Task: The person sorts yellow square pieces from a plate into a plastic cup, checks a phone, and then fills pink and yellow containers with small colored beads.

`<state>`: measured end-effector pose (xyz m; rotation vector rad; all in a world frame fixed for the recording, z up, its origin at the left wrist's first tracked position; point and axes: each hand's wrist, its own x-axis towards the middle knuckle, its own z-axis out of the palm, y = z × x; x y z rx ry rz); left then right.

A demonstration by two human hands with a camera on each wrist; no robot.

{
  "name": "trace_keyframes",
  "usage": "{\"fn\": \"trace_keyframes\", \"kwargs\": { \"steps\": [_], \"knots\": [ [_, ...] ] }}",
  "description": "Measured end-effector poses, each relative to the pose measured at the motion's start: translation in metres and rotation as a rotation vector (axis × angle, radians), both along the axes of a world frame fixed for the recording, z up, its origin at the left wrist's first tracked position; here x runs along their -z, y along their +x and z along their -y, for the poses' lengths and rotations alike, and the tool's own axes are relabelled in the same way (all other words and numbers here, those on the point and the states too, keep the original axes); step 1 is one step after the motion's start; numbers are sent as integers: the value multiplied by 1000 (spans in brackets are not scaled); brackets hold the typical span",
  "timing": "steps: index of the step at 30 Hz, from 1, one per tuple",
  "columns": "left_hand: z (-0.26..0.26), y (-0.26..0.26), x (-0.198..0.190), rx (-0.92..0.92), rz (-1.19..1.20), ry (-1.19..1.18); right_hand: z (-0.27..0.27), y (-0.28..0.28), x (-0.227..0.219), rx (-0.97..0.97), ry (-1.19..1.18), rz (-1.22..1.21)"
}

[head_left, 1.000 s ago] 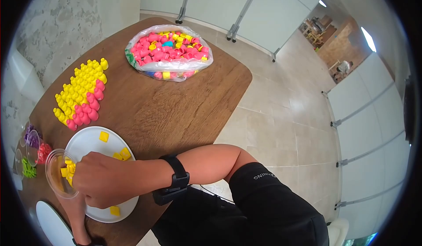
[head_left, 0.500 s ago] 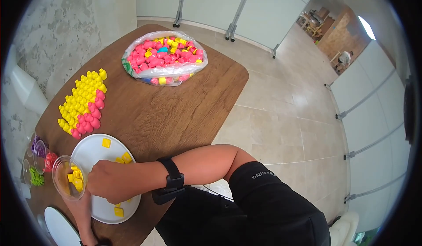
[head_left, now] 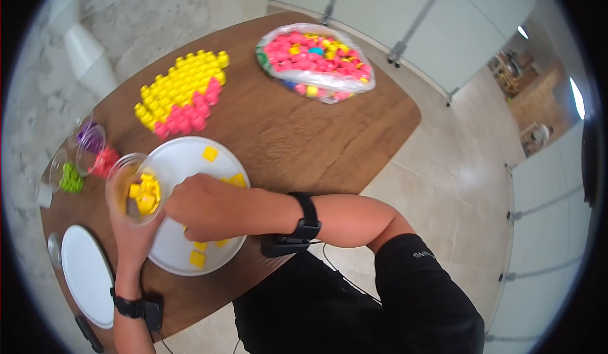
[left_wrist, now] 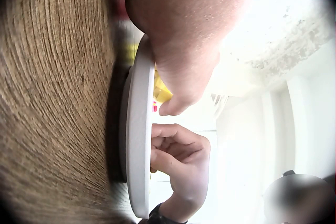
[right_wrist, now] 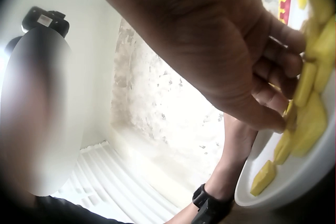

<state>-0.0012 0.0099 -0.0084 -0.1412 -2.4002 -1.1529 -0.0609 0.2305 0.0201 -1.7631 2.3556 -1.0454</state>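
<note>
My left hand [head_left: 134, 237] grips a clear plastic cup [head_left: 115, 192] that holds several flat yellow square pieces [head_left: 147, 194]. The cup stands over the left rim of a round white plate [head_left: 170, 252], its mouth facing up toward the head camera. Over the plate's middle my right hand [head_left: 206, 208] is bent down. Its thumb and curled fingers pinch at a yellow piece [right_wrist: 289, 111] among others in the right wrist view. More yellow squares [head_left: 209, 154] lie on the plate, some partly hidden under the right hand. In the left wrist view the cup is mostly behind the left hand.
Beyond the plate stand rows of yellow bottle-shaped pieces [head_left: 180, 78] edged by pink ones [head_left: 190, 116]. A plastic bag [head_left: 297, 78] of pink and yellow pieces sits at the far edge. Cups with purple [head_left: 92, 137], red [head_left: 104, 162] and green pieces [head_left: 71, 180] and a white oval plate [head_left: 85, 278] lie left.
The right hand has drawn back from the cup's mouth to over the plate. The head view has swung, so the table appears shifted right and up. The left hand keeps holding the cup.
</note>
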Motion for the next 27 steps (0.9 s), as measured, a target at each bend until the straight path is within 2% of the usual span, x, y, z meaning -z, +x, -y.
{"fn": "trace_keyframes", "kwargs": {
  "steps": [3,4,6,8,12,15,17,19,20,27],
  "knots": [
    [1,-2,0,14,-17,-4,1,0,-8,8,105,-35],
    [-1,-3,-1,-25,-11,-3,2,0,-11,37,166,-10],
    [-5,-2,-5,47,-10,72,5,1,-17,21,228,18],
    [-1,-2,-5,37,-7,57,4,2,-23,80,341,60],
    [-1,-1,-4,42,-10,38,3,6,-28,52,378,-58],
    [1,-1,-1,43,22,33,7,4,-40,34,495,-22],
    [1,-1,0,22,13,56,4,2,-41,3,498,-42],
    [2,-1,-3,58,17,41,2,-2,-43,60,461,-22],
    [1,0,-4,38,19,46,4,-1,-49,81,479,88],
    [1,1,-9,51,52,85,11,-4,-50,139,512,267]
  ]
}}
